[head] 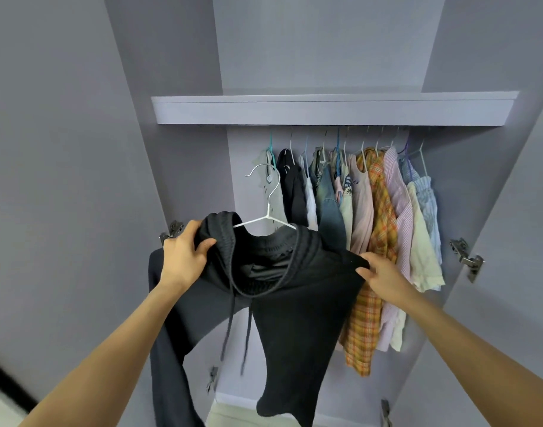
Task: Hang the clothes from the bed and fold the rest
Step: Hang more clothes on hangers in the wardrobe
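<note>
Open lilac wardrobe (79,149), shelf (332,110) across top. Row of hung clothes (372,217) beneath shelf, right of centre. Black hoodie (298,291) on white hanger (268,211), held up before wardrobe, hook free of rail. Left hand (184,257) grip clenches hood fabric. Right hand (384,269) grip pinches hoodie shoulder.

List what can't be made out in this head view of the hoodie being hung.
- Wardrobe rail: hidden behind the shelf front.
- White hanger: shoulder ends covered by the black hoodie.
- Hoodie hem and one sleeve: cut off by the bottom edge.
- Left hand, right hand: fingertips buried in fabric.
- Drawstring ends: motion-blurred.
</note>
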`<action>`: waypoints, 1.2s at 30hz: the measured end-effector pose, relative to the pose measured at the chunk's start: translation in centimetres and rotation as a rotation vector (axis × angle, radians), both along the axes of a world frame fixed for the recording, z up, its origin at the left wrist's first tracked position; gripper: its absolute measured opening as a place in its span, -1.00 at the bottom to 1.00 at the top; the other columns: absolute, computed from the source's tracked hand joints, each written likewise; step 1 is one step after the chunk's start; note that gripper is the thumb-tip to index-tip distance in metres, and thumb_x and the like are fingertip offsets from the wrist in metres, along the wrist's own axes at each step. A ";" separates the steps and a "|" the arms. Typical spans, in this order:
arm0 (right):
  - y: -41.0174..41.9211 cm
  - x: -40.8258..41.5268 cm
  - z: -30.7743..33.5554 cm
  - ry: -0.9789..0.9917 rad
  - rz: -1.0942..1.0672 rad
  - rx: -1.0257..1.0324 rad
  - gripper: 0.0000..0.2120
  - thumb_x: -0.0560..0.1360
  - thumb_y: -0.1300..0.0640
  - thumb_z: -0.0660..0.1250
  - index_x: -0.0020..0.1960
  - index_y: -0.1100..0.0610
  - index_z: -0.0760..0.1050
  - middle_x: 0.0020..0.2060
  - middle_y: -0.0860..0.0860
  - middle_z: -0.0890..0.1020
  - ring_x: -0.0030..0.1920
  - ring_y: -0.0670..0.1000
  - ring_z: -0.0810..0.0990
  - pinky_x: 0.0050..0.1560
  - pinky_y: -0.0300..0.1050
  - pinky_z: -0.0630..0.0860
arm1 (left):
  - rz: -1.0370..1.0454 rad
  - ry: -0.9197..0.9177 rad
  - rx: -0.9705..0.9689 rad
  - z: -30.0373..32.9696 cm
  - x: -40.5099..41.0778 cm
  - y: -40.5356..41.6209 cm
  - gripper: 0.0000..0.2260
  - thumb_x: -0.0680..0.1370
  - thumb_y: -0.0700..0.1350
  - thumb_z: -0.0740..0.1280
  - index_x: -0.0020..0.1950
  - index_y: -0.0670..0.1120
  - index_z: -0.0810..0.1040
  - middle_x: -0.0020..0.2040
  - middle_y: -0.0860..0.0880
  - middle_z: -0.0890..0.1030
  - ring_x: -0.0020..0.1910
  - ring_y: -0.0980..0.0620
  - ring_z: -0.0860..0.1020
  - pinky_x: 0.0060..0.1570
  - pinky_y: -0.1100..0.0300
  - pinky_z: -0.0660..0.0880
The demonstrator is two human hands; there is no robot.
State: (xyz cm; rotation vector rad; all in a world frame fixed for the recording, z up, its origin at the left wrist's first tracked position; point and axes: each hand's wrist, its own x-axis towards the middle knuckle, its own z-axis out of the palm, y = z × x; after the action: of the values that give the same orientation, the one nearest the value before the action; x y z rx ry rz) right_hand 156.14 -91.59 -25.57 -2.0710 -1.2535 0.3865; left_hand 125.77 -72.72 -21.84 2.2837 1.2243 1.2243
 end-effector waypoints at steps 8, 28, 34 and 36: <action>1.1 -1.1 1.9 -0.084 -0.175 0.265 -0.92 0.54 0.16 0.27 -0.09 0.17 0.42 -0.27 0.02 0.51 -0.21 0.00 0.47 -0.19 -0.16 0.33 | 0.115 0.071 0.124 -0.5 -0.5 -0.4 -0.80 0.53 -0.27 0.31 -0.28 -0.15 0.39 -0.48 0.03 0.32 -0.41 -0.08 0.34 -0.16 0.07 0.23; 0.7 -2.0 -1.4 0.010 -0.344 0.172 -0.68 0.49 0.34 0.20 0.22 0.20 0.44 0.12 0.13 0.49 0.13 0.15 0.49 0.16 0.03 0.46 | 0.099 -0.065 0.102 0.5 0.4 -0.8 -0.80 0.56 -0.21 0.29 -0.25 -0.24 0.44 -0.42 -0.22 0.47 -0.41 -0.20 0.40 -0.09 -0.11 0.46; 3.6 -5.5 5.0 -0.345 0.141 0.366 -0.60 0.53 0.11 0.27 0.35 0.16 0.38 0.19 0.06 0.54 0.23 0.06 0.47 0.27 -0.04 0.34 | 0.005 -0.041 0.065 -0.7 1.0 -2.1 -0.80 0.54 -0.19 0.32 -0.25 -0.21 0.42 -0.45 -0.18 0.46 -0.43 -0.18 0.39 -0.07 -0.10 0.45; 5.1 -7.4 6.7 -0.259 0.306 0.261 -0.52 0.54 -0.01 0.25 0.41 0.10 0.29 0.18 -0.02 0.55 0.20 -0.04 0.47 0.26 -0.11 0.33 | -0.036 -0.036 0.073 -0.8 1.3 -2.7 -0.78 0.54 -0.18 0.33 -0.27 -0.22 0.40 -0.45 -0.18 0.46 -0.42 -0.20 0.40 -0.14 -0.06 0.44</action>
State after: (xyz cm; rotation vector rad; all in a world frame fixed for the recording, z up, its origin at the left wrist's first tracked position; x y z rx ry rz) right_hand 148.72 -86.44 -18.85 -1.7503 -1.6879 0.0815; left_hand 127.08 -75.40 -22.61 2.3134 1.1385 1.3120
